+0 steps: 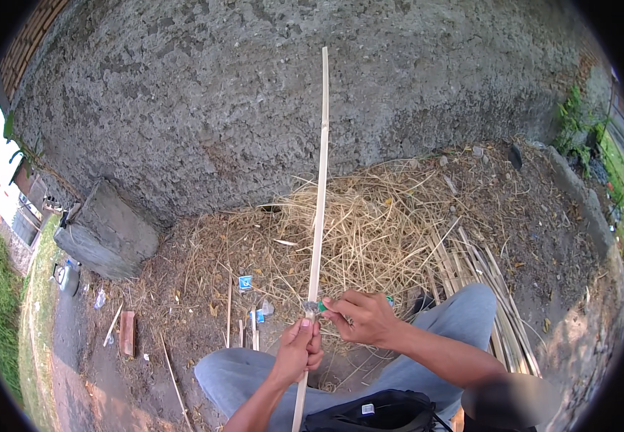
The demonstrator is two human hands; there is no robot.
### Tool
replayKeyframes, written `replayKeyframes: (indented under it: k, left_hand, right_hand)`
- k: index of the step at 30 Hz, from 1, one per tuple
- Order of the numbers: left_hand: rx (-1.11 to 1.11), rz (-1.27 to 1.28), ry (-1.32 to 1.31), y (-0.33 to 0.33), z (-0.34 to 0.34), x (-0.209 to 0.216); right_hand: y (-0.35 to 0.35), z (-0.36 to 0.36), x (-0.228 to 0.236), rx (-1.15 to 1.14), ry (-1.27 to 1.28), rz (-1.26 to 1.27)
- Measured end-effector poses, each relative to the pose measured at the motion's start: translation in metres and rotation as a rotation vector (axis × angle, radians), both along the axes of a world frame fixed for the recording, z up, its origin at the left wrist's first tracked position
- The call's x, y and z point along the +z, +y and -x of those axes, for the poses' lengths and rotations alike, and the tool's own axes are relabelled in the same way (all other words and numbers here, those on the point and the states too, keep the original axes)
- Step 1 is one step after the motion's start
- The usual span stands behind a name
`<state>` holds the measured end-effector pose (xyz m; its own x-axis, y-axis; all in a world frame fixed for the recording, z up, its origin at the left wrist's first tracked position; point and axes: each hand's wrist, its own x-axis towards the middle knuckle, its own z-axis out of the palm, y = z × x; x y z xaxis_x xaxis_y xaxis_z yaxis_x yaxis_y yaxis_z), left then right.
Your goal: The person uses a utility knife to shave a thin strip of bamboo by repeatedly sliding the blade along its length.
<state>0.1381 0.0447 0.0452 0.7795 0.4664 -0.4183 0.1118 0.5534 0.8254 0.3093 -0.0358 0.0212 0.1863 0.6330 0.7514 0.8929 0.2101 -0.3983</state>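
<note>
A long pale bamboo strip (319, 209) runs upright through the middle, from between my knees to high against the wall. My left hand (297, 351) is closed round its lower part, thumb on top. Just above, my right hand (361, 317) grips a green-handled tool, apparently a knife (321, 307), across the strip. Green shows on both sides of the right hand's fingers. The small grey part at the strip looks like a blade, but its shape is unclear. Thin shavings (359, 237) lie heaped on the ground beyond my hands.
A rough grey wall (254, 93) rises in front. Split bamboo strips (488, 281) lie beside my right knee. To the left are a concrete block (110, 230), a reddish-brown piece (127, 333), a grey container (67, 279) and a blue packet (245, 282). A black bag (370, 414) sits at my lap.
</note>
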Motion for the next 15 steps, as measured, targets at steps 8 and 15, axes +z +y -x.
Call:
replayKeyframes:
  k: [8, 15]
  left_hand:
    - [0.022, -0.039, 0.011, -0.0057, -0.0011, -0.0001]
    - [0.031, -0.063, 0.021, -0.0077, -0.0059, 0.0026]
  right_hand:
    - [0.0037, -0.0003, -0.0064, -0.021, -0.018, -0.012]
    - [0.0032, -0.0053, 0.0011, -0.001, -0.010, -0.004]
